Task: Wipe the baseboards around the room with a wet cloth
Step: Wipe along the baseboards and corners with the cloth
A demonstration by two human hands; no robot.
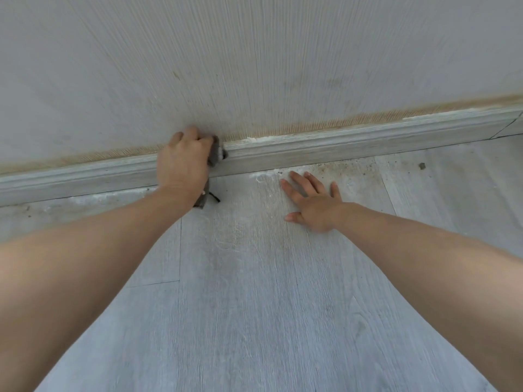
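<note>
We see the left hand (182, 159) gripping a dark grey cloth (215, 153) against the pale baseboard (339, 148), where wall (254, 58) meets floor (254, 278); the right hand (312, 200) lies flat beside it, fingers spread on grey planks; dirt specks (353, 168) sit beyond those fingertips; open floor stretches beneath both arms.

The cloth (215, 154) is dark grey. The baseboard (339, 142) and floor (254, 306) are pale grey with wood lines. The wall (254, 52) is whitish with thin stripes.
</note>
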